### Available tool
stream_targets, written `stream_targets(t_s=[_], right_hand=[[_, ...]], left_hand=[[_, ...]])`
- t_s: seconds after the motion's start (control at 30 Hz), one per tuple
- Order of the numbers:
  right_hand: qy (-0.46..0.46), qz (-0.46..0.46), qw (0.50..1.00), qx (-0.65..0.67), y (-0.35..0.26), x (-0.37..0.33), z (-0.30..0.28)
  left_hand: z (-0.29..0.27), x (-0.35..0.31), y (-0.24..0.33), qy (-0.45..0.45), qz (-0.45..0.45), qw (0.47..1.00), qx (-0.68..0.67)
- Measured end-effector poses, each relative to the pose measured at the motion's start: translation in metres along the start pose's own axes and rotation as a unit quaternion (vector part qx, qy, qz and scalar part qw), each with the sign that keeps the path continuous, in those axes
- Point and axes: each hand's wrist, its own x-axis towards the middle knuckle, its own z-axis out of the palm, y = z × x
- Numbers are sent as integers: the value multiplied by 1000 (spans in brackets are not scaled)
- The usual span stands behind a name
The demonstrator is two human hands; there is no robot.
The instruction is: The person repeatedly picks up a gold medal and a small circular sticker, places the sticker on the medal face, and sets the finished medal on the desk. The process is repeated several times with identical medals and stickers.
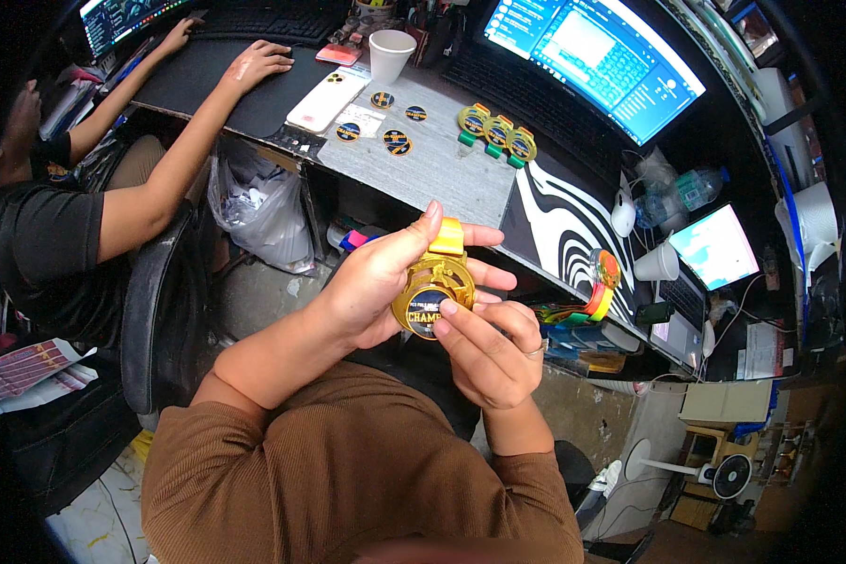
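Note:
My left hand [371, 277] holds a gold medal [453, 274] with a yellow-orange ribbon [447, 235] on its top. The thumb lies along the ribbon side, and the other fingers reach behind the medal. A round dark-blue sticker [425, 318] with gold and white lettering covers the medal's lower disc. Bent fingers of my right hand [493, 355] grip the right edge of this sticker; whether it lies fully flat I cannot tell. On the grey desk beyond are several loose round stickers [398, 142] and three gold medals [498, 133] in a slanting row.
A white phone [327, 101] and a foam cup [391, 56] stand behind the stickers. Ribboned medals [603, 273] hang over the patterned mat's [573, 221] edge. A second cup [656, 263], mouse [622, 214] and laptop [681, 305] are at right. Another person's arm [174, 179] is at left.

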Motion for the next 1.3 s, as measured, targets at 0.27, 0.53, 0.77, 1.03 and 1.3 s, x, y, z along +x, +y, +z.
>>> stream_targets(t_s=[0.27,0.53,0.77,1.03,1.3], right_hand=[[-4,-1,1000,5,-1,0,-1],[-9,2,1000,6,-4,2,-1],[-10,47,999,11,-9,7,-3],[-12,34,999,-14,-17,8,-8],[6,2,999,-54,-32,5,-14]], left_hand=[[2,-4,1,-7,-6,1000,-1],[-1,-5,0,-31,-7,999,-10],[-11,-5,-1,-101,3,994,-28],[-13,-7,-5,-109,-8,991,-75],[-3,-19,-5,-169,4,984,-58]])
